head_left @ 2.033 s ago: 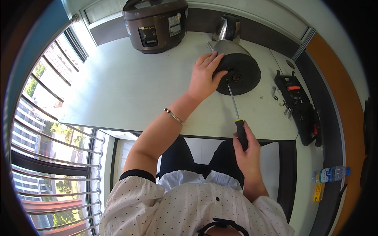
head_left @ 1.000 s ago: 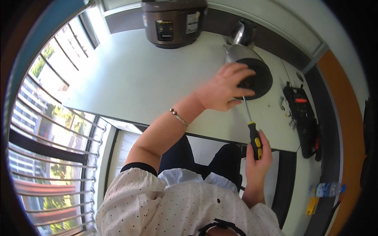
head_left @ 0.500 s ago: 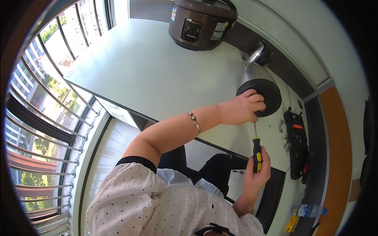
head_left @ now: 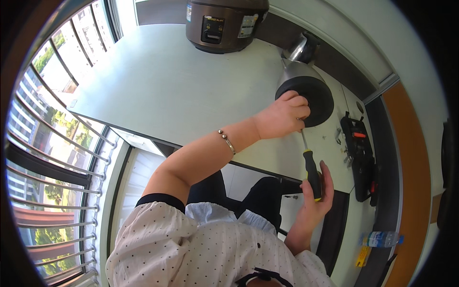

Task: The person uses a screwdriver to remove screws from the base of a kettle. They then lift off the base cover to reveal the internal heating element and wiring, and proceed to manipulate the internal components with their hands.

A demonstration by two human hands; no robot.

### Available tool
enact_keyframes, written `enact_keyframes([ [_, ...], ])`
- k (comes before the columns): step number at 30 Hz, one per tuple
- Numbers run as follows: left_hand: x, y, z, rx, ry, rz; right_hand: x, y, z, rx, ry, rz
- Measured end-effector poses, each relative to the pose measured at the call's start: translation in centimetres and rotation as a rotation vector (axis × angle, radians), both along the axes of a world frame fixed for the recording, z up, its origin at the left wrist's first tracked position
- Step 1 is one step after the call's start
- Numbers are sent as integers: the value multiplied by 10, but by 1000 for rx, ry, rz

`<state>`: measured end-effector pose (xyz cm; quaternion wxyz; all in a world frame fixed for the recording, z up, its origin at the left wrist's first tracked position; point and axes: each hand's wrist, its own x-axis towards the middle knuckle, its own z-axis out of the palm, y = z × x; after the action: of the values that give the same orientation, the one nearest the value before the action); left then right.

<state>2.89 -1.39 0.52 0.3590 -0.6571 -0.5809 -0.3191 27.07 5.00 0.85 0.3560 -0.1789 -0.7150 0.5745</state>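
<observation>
A metal kettle [head_left: 301,83] lies on its side on the white table [head_left: 158,95], its round black base facing me. My left hand [head_left: 282,115] rests on that black base, fingers curled at its middle. My right hand [head_left: 318,189] grips the black and yellow handle of a screwdriver [head_left: 311,165] near the table's front edge. The screwdriver's thin shaft points up toward the base and disappears behind my left fingers. A bead bracelet [head_left: 227,141] sits on my left wrist.
A brown rice cooker [head_left: 224,21] stands at the back of the table. A black tool case [head_left: 358,158] with small bits lies at the right end. A plastic bottle [head_left: 380,238] lies on the floor at right. Window bars [head_left: 52,143] run along the left.
The view has swung so the table sits more to the left. My left hand stays on the kettle's base and my right hand keeps the screwdriver, its tip still at the base.
</observation>
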Motion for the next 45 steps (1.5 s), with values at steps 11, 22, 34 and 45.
enact_keyframes([
  [11,-3,-4,6,9,-161,-52,-11,2,-22,85,248,98],
  [22,-39,-12,9,247,-336,321,-9,9,-27,429,220,108],
  [34,-42,-7,-4,184,-477,310,-9,13,-13,943,127,96],
  [45,-12,-19,24,115,-188,253,-9,20,-5,984,135,79],
])
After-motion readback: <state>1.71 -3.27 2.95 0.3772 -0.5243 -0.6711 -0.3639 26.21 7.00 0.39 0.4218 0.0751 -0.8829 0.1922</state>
